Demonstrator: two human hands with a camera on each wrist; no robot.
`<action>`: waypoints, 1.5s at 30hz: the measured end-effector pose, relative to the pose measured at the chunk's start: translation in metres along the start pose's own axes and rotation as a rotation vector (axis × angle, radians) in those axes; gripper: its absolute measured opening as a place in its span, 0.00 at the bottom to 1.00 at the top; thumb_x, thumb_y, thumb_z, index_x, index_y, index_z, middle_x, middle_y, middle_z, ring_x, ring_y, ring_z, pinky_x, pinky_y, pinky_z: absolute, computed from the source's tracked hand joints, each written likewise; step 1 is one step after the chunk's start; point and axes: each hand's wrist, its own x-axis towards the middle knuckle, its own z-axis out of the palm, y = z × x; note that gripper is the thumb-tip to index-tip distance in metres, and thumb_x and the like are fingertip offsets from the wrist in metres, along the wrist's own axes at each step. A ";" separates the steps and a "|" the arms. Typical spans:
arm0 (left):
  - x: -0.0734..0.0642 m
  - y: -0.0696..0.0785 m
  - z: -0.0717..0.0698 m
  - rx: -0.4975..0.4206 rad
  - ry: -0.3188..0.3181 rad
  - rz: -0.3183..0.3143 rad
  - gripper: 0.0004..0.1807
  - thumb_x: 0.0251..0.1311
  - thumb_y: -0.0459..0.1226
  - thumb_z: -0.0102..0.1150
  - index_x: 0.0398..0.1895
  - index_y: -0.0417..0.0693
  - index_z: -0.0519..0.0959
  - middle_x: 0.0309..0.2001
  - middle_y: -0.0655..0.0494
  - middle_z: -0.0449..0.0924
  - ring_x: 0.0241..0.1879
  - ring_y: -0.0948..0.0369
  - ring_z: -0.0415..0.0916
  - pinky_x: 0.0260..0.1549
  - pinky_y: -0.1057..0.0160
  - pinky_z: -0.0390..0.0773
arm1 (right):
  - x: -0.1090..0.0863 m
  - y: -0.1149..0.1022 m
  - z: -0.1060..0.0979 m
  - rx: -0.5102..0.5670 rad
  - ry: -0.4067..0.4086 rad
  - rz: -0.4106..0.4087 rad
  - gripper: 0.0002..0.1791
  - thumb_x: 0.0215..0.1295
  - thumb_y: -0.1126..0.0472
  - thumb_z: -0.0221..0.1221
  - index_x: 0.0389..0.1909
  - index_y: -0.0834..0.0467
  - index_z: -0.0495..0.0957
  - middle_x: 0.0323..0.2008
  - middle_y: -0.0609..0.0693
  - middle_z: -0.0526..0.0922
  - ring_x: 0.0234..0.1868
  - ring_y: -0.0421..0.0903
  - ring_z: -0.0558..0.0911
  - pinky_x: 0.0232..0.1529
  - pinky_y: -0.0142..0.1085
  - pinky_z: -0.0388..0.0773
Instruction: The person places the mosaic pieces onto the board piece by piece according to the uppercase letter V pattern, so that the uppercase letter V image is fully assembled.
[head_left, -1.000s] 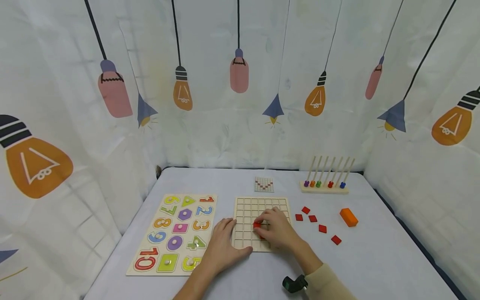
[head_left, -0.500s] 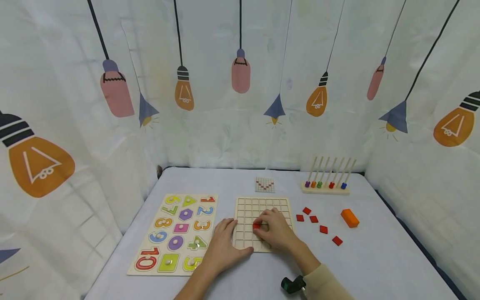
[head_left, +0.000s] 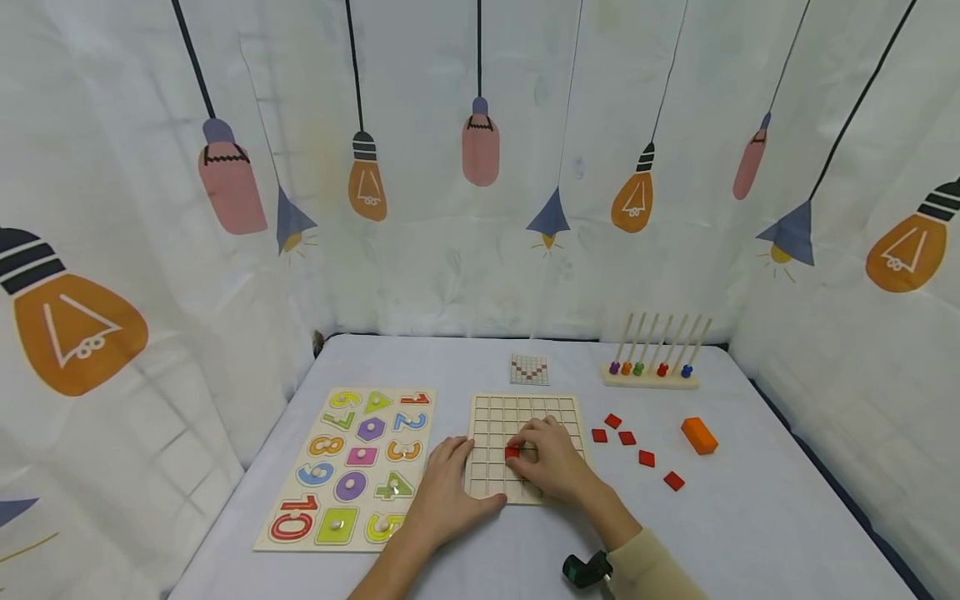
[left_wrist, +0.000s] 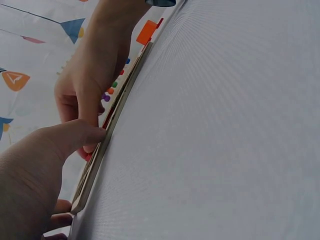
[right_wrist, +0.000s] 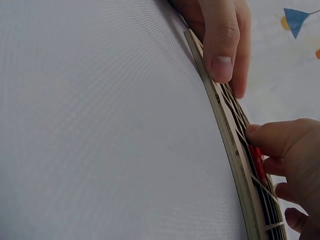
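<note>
A wooden grid board [head_left: 491, 417] lies in the middle of the table in the head view. My left hand [head_left: 450, 487] rests on its near left corner, fingers along the left side and thumb at the near edge. My right hand [head_left: 555, 462] pinches a small red square tile [head_left: 512, 452] between thumb and fingertips, low over the grid's cells. In the right wrist view the red tile [right_wrist: 257, 160] stands on edge in the grip, close against the board [right_wrist: 225, 110]. My right hand hides part of the grid. Several loose red tiles [head_left: 647, 458] lie to its right.
A number-and-shape puzzle board [head_left: 337, 548] lies on the left. Behind the grid is a small pattern card [head_left: 529, 369]. A bead rack with upright pegs [head_left: 649, 380] stands at the back right, with an orange block [head_left: 699, 436] nearer. A black device [head_left: 587, 569] shows at my right wrist.
Both hands stay in place, the right still pinching the red tile at the same spot on the grid. The head view has shifted very slightly.
</note>
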 end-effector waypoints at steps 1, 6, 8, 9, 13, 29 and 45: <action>0.000 0.000 0.000 0.001 0.000 0.001 0.60 0.45 0.67 0.83 0.78 0.44 0.76 0.77 0.48 0.74 0.82 0.44 0.65 0.80 0.37 0.70 | 0.000 0.000 0.000 0.002 -0.001 0.001 0.10 0.69 0.49 0.76 0.48 0.44 0.93 0.47 0.37 0.86 0.49 0.40 0.73 0.50 0.38 0.73; 0.000 0.000 0.000 0.003 -0.003 -0.002 0.60 0.45 0.68 0.82 0.78 0.44 0.76 0.77 0.48 0.74 0.81 0.44 0.65 0.80 0.38 0.71 | -0.001 0.000 -0.001 0.011 -0.007 0.009 0.10 0.70 0.49 0.76 0.49 0.44 0.92 0.46 0.36 0.85 0.48 0.39 0.71 0.47 0.36 0.71; 0.000 0.000 0.000 0.004 -0.002 -0.005 0.60 0.45 0.68 0.82 0.78 0.44 0.76 0.77 0.49 0.74 0.81 0.44 0.65 0.80 0.37 0.71 | -0.001 0.000 -0.001 0.011 -0.005 0.009 0.10 0.70 0.49 0.76 0.49 0.44 0.92 0.47 0.36 0.85 0.49 0.39 0.72 0.47 0.36 0.71; 0.000 0.000 0.000 0.006 -0.001 -0.005 0.60 0.45 0.68 0.82 0.78 0.44 0.76 0.77 0.49 0.74 0.81 0.44 0.65 0.80 0.37 0.72 | -0.001 0.000 -0.002 0.012 -0.005 0.009 0.11 0.70 0.49 0.76 0.50 0.44 0.92 0.47 0.36 0.85 0.49 0.39 0.72 0.48 0.36 0.71; 0.000 -0.001 0.000 0.013 0.000 -0.004 0.61 0.45 0.69 0.82 0.78 0.44 0.76 0.77 0.49 0.74 0.81 0.44 0.66 0.79 0.37 0.72 | -0.001 -0.001 -0.004 0.004 -0.002 0.003 0.11 0.70 0.48 0.75 0.50 0.45 0.92 0.48 0.38 0.86 0.49 0.39 0.72 0.48 0.37 0.73; 0.000 0.000 0.000 0.000 0.027 0.024 0.60 0.43 0.65 0.84 0.77 0.41 0.77 0.75 0.46 0.76 0.80 0.43 0.68 0.79 0.37 0.72 | -0.008 0.005 -0.032 0.066 0.032 0.102 0.18 0.70 0.50 0.76 0.58 0.47 0.90 0.55 0.40 0.88 0.59 0.44 0.77 0.59 0.47 0.82; 0.000 0.000 0.000 -0.004 0.023 0.016 0.61 0.43 0.66 0.85 0.77 0.42 0.76 0.75 0.47 0.75 0.79 0.44 0.67 0.79 0.38 0.72 | -0.014 0.035 -0.052 0.045 0.060 0.155 0.18 0.71 0.52 0.75 0.59 0.50 0.89 0.52 0.46 0.89 0.58 0.46 0.76 0.58 0.47 0.81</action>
